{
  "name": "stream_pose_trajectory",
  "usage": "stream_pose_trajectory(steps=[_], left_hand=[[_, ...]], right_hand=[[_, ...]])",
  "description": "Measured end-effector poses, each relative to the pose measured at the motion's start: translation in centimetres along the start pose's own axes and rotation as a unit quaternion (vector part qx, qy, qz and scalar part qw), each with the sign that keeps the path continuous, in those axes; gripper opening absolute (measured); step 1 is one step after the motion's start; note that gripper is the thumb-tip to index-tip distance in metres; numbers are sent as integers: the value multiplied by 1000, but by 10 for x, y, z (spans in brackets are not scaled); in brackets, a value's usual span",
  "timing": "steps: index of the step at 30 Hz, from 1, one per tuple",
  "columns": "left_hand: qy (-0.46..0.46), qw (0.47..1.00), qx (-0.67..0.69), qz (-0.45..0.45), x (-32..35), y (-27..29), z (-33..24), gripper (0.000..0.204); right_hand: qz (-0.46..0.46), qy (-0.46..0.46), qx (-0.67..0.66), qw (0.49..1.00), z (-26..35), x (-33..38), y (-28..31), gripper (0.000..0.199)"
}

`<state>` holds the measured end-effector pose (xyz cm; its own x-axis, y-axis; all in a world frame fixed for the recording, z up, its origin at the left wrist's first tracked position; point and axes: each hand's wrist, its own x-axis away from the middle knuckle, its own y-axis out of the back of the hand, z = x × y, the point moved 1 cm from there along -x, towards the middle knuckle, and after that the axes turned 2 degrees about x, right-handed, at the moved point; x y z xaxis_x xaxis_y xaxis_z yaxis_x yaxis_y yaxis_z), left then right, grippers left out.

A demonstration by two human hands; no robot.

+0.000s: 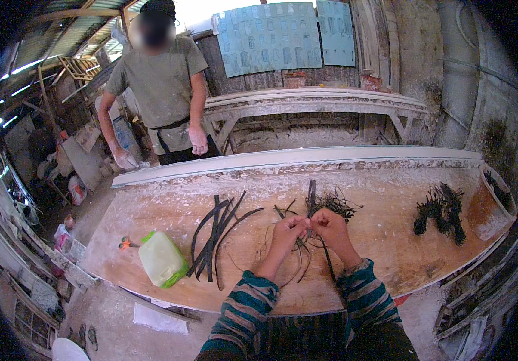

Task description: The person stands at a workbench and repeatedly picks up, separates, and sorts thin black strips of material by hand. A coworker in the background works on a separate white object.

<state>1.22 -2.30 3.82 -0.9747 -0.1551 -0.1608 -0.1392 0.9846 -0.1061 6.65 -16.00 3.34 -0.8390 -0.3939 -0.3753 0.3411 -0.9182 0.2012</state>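
My left hand [289, 233] and my right hand [333, 231] meet over the near middle of the table, fingertips pinched close together. Between them is a black strip [312, 195], one end rising beyond my fingers; a dark length also runs down beside my right wrist. The exact grip is hidden by my fingers. Just past my right hand lies a tangle of thin black strands [344, 206]. Thin cut strands curl on the wood under my hands. To the left several flat black strips [212, 237] lie loosely crossed.
A translucent container with green trim [163, 260] and orange-handled scissors [128, 243] lie left. Black strand bundles [442, 213] and an orange-brown bucket [492, 207] are at the right. A long white board [301, 160] edges the table's far side; another person [166, 90] stands beyond it.
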Motion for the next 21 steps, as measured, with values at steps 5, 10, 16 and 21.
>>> stream_pose_trajectory(steps=[5,10,16,21], left_hand=[[34,993,103,-42,-2,5,11,12],[28,993,97,-60,-5,12,5,14],[31,985,135,-100,-4,11,4,14],[30,986,144,-84,-7,11,11,12]], right_hand=[[23,26,20,999,9,3,-6,7],[35,169,178,969,33,6,-4,12],[37,231,237,943,33,8,-8,18],[26,258,239,936,33,8,-8,14]])
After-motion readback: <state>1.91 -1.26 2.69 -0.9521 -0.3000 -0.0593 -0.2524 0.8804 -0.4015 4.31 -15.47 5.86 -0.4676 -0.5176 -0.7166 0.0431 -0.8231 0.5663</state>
